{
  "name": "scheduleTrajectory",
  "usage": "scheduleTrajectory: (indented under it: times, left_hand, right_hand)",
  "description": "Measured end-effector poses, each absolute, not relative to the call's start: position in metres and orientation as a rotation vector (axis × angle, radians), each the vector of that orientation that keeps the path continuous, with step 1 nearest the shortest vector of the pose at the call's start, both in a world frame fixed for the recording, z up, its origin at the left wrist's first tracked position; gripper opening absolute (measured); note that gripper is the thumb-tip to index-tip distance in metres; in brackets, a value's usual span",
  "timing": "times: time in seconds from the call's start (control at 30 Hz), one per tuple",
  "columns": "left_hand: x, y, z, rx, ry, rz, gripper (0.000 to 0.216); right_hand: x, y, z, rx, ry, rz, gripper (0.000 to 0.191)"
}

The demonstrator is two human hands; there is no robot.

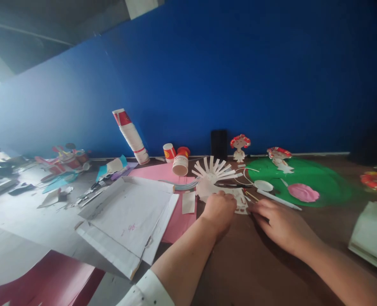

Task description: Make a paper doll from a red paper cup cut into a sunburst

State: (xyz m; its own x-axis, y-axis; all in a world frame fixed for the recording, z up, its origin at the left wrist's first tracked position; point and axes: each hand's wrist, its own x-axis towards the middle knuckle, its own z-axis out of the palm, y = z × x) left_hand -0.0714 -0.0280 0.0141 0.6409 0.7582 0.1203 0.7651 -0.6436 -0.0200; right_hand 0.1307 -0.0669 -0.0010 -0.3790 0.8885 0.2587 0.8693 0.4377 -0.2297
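Observation:
My left hand (219,210) rests on the brown table with its fingers curled, pressing the lower edge of a white paper cup cut into a fan of strips (212,176). Just to its right lies a small white paper figure (240,200). My right hand (279,223) lies knuckles up beside that figure, fingers bent, their tips at its edge; what they pinch, if anything, is hidden. A thin white stick (279,199) lies just beyond my right hand.
A flattened white cardboard box (128,221) on pink paper (178,216) lies left. A leaning cup stack (131,136), red-and-white cups (180,161), paper-cup dolls (239,146) and a green sheet (306,178) with a pink shape (303,192) stand before the blue wall. Stacked paper (373,240) sits right.

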Motion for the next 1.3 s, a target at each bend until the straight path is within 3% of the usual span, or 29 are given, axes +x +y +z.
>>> scheduleTrajectory:
  times: [1.3]
  left_hand:
    - [-0.0683, -0.0311, 0.0194, -2.781, -1.368, -0.138, 0.015]
  right_hand:
    - [0.1288, -0.0688, -0.0014, -1.467, -2.37, 0.005, 0.03]
